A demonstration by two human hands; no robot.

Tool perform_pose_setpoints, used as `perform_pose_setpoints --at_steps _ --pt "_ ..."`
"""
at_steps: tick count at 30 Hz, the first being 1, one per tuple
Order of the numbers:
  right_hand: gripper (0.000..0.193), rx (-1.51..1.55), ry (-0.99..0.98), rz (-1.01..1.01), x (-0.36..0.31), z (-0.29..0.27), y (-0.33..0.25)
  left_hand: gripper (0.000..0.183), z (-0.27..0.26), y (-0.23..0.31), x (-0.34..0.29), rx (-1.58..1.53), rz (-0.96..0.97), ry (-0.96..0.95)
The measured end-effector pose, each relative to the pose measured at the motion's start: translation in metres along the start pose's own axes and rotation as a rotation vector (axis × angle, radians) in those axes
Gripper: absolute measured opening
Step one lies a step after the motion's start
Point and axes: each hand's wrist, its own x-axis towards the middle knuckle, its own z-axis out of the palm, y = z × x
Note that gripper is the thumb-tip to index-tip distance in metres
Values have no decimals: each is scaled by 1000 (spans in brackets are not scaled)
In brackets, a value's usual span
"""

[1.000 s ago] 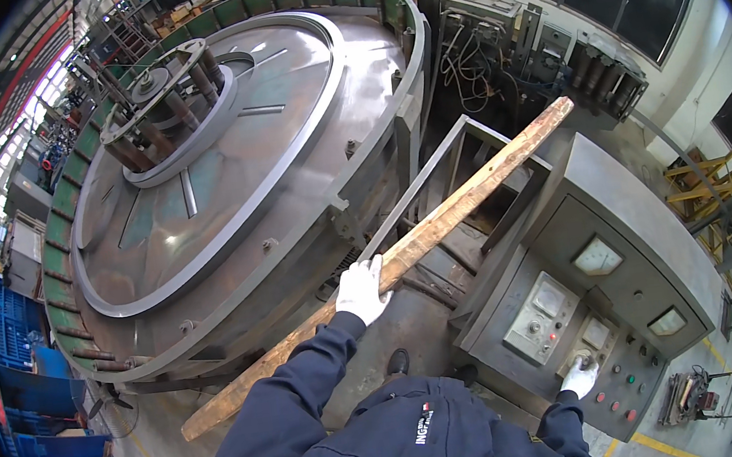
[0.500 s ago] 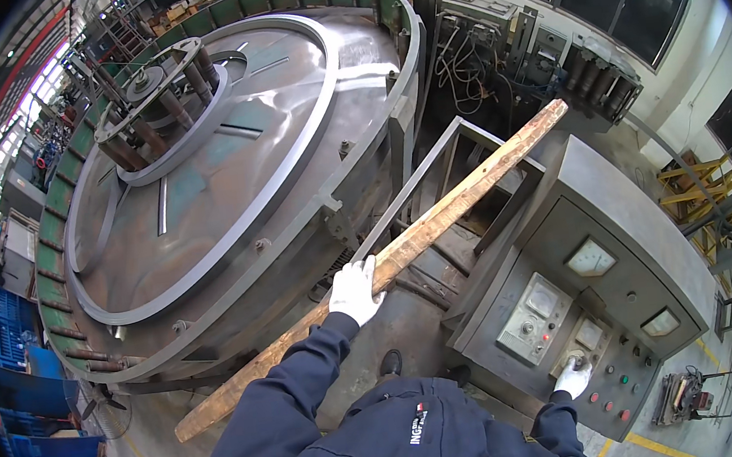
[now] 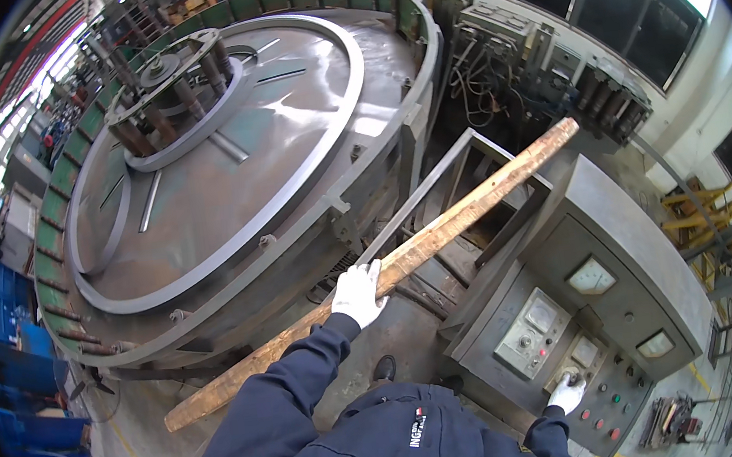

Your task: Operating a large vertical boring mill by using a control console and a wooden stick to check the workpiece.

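Observation:
A long, rough wooden beam [image 3: 451, 226] slants across the view from lower left to upper right. My left hand [image 3: 357, 296], in a white glove, grips it near its middle, fingers over the top. In a white glove too, my right hand [image 3: 568, 393] has its fingers closed on a round knob [image 3: 574, 377] on the grey control console [image 3: 647, 241]; part of the knob is hidden by them. Dials and red and green buttons surround that hand. Beyond the beam lies a big round metal turntable [image 3: 203, 220] with slots, carrying a large steel ring [image 3: 356, 58].
A green ribbed wall [image 3: 272, 0] rims the turntable, and a round column frame [image 3: 163, 71] stands at its centre. Cables [image 3: 481, 89] hang on machinery behind the console. Blue metal racks [image 3: 13, 377] stand at left, yellow stands [image 3: 699, 218] at right. My shoe [image 3: 385, 368] is on the floor.
The turntable's slots have turned, those on the near side shifting left. The view has swung slightly. Both hands keep their hold on the beam and the knob.

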Motion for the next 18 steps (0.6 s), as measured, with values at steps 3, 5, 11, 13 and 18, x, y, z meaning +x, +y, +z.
perform_pose_setpoints --at_steps 3,5,11,13,18 --pt "41 61 1 -32 -4 -4 0 89 -2 0 -1 -17 6 23" --pt "40 60 14 -29 -6 -7 0 88 0 -1 0 -30 19 29" --pt "47 25 33 -43 -7 -3 -5 86 0 -6 -5 -62 9 49" --pt "61 3 0 -10 -3 1 2 86 0 -6 -7 -65 -9 43" --pt "65 23 -92 30 1 0 1 87 1 -8 -10 -75 -12 18"
